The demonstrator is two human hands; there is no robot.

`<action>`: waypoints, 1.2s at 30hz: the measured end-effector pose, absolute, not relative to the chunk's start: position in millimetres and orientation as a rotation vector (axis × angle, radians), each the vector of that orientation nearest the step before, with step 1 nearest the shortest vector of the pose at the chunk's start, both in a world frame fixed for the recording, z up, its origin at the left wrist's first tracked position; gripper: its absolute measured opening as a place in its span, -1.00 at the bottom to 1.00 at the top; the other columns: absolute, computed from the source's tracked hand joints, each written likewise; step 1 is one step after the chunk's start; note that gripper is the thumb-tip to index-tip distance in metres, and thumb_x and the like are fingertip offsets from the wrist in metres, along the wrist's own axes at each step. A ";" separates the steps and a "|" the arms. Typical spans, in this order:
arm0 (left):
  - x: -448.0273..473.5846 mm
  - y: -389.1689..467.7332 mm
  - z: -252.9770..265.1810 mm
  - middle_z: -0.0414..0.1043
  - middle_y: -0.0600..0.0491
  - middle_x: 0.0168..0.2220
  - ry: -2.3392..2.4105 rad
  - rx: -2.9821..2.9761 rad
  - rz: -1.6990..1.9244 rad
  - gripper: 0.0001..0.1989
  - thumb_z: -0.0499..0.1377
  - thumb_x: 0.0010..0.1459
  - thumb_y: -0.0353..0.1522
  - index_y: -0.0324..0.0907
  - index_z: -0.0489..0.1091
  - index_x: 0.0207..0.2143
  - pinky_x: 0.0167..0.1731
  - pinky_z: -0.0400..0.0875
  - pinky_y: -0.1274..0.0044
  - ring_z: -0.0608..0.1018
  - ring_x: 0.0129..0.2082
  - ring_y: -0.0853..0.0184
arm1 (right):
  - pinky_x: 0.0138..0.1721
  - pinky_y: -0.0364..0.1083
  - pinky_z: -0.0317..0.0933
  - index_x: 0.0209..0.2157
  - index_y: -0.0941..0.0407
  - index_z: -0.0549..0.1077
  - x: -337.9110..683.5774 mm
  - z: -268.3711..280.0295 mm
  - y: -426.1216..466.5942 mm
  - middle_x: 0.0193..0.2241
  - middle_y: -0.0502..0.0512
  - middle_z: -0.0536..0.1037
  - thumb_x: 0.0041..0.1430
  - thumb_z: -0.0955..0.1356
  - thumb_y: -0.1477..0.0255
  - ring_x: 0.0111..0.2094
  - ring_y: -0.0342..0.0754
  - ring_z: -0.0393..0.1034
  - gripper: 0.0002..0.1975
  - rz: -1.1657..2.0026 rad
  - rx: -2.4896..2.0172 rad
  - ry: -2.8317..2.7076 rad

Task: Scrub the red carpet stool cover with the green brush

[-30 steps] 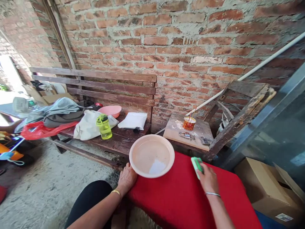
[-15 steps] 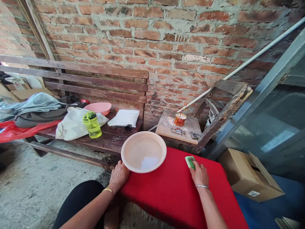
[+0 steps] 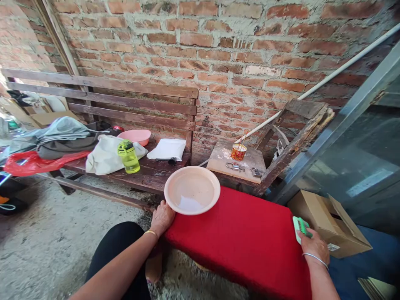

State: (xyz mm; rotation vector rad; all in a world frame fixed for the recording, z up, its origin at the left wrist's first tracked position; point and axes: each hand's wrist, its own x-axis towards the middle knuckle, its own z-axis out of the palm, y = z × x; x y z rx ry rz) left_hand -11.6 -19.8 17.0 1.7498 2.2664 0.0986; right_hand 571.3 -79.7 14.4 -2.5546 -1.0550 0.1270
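A long surface covered in red cloth (image 3: 243,237) lies in front of me. At its far left end stands a pale round basin (image 3: 193,211) with water in it. My left hand (image 3: 163,217) grips the left edge of the red cloth, close to the basin's rim; its fingertips are partly hidden. My right hand (image 3: 316,246) is closed around a green and white brush (image 3: 299,228) at the cloth's right edge, with green bristles showing beside the fingers.
A wooden bench (image 3: 140,178) carries a green water bottle (image 3: 129,157), white cloth bag (image 3: 104,156) and pink basin (image 3: 137,136). On a small wooden chair (image 3: 218,164) sit a red cup (image 3: 238,153) and padlocks (image 3: 233,166). A cardboard box (image 3: 325,221) stands right.
My right hand has swept the brush rightward, from the middle of the red cloth to its right edge. The left hand stays at the left edge. My view has shifted slightly.
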 end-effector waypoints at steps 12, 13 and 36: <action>-10.2 -20.1 19.1 0.33 -0.18 0.03 2.281 1.717 0.115 -0.58 -0.11 0.34 -0.24 -0.19 0.31 0.13 -0.01 0.31 0.31 0.45 0.06 0.09 | -0.34 0.20 0.27 -0.05 0.09 0.52 595.8 13.4 -86.3 -0.31 0.41 0.53 0.05 0.25 0.08 -0.21 0.38 0.46 -0.46 0.033 -2.629 -0.864; -9.9 -20.4 19.6 0.33 -0.18 0.03 2.278 1.717 0.122 -0.58 -0.11 0.34 -0.24 -0.19 0.30 0.13 -0.02 0.31 0.31 0.45 0.05 0.09 | -0.33 0.21 0.27 -0.02 0.12 0.51 587.8 15.6 -87.9 -0.31 0.43 0.52 0.08 0.23 0.07 -0.19 0.39 0.44 -0.43 -0.032 -2.604 -0.901; -9.3 -19.4 18.1 0.35 -0.19 0.00 2.289 1.725 0.163 -0.55 -0.14 0.34 -0.18 -0.19 0.31 0.11 -0.03 0.33 0.25 0.47 0.03 0.04 | -0.14 0.09 0.25 0.07 0.18 0.47 452.4 -3.6 -96.1 -0.28 0.30 0.48 0.25 0.19 0.21 -0.25 0.16 0.41 -0.50 -0.202 -2.311 -1.767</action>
